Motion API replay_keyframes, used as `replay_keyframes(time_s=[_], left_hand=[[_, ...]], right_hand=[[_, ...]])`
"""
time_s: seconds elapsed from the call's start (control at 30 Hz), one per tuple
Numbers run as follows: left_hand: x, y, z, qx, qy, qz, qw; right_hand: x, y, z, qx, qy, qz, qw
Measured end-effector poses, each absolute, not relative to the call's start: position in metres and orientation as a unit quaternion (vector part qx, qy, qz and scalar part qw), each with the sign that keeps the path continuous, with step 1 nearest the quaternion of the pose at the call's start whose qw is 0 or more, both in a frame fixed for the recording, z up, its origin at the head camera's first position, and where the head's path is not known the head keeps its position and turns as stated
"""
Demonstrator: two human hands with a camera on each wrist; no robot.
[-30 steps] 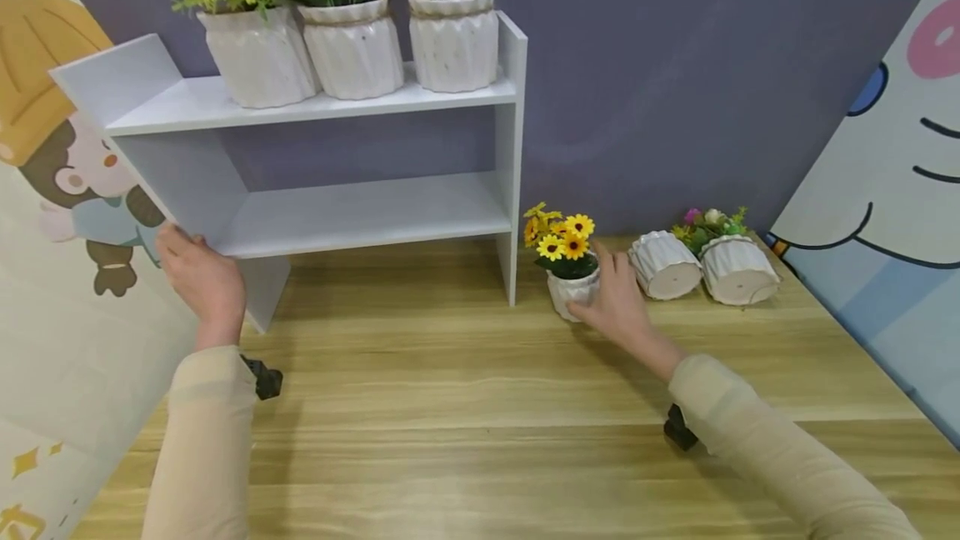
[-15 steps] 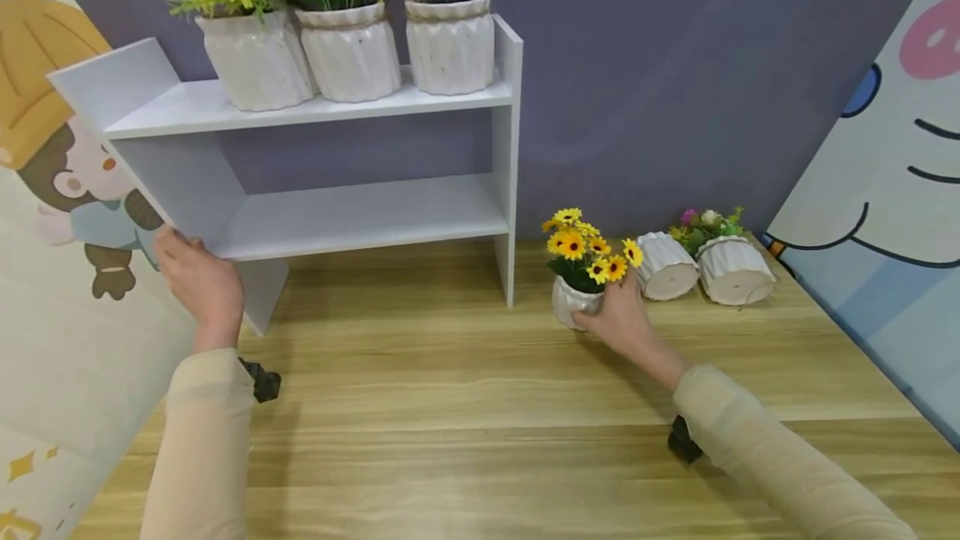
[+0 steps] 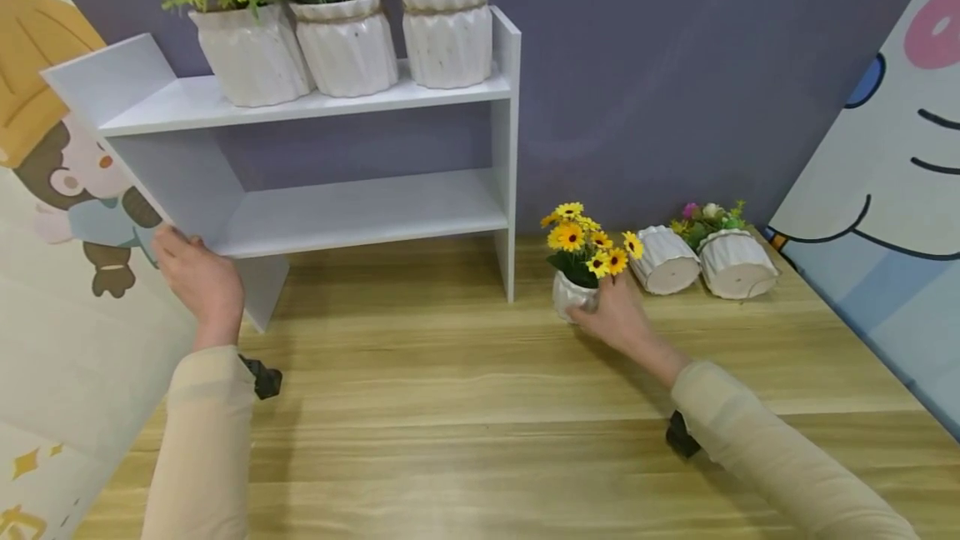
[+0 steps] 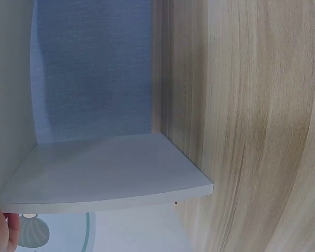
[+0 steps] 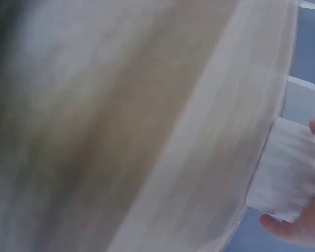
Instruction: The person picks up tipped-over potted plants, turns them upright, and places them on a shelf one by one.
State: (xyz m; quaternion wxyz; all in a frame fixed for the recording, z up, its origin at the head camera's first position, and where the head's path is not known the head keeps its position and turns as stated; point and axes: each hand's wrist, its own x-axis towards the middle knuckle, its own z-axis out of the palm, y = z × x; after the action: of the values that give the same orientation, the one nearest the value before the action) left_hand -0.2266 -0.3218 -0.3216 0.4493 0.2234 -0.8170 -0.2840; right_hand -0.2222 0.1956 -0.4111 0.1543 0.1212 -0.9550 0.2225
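My left hand (image 3: 201, 283) grips the front edge of the left side panel of a white two-tier shelf (image 3: 360, 205); in the left wrist view its fingers (image 4: 11, 231) show at the panel's edge. To the right of the shelf, my right hand (image 3: 618, 315) holds a small white ribbed flowerpot (image 3: 572, 297) with yellow artificial sunflowers (image 3: 581, 240). The pot stands upright at the tabletop, blossoms leaning to the right over the fingers. In the right wrist view, thumb and fingers sit on either side of the white pot (image 5: 286, 168).
Three larger white pots with yellow flowers, one a middle pot (image 3: 345, 48), stand along the shelf's top tier. Right of my right hand, a white pot (image 3: 666, 261) and another pot (image 3: 738, 265) with mixed flowers lie tipped on the wooden table (image 3: 420, 407). A grey wall (image 3: 637, 90) rises behind.
My right hand has closed round the small pot and turned it, so the sunflowers now spread farther right over the hand. The left hand stays on the shelf panel.
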Motion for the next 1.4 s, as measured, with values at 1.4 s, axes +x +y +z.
replay_keyframes(time_s=[1.4], left_hand=[[-0.226, -0.324, -0.323, 0.229, -0.817, -0.288, 0.444]], right_hand=[[-0.199, 0.183, -0.402, 0.142, -0.948, 0.236, 0.159]])
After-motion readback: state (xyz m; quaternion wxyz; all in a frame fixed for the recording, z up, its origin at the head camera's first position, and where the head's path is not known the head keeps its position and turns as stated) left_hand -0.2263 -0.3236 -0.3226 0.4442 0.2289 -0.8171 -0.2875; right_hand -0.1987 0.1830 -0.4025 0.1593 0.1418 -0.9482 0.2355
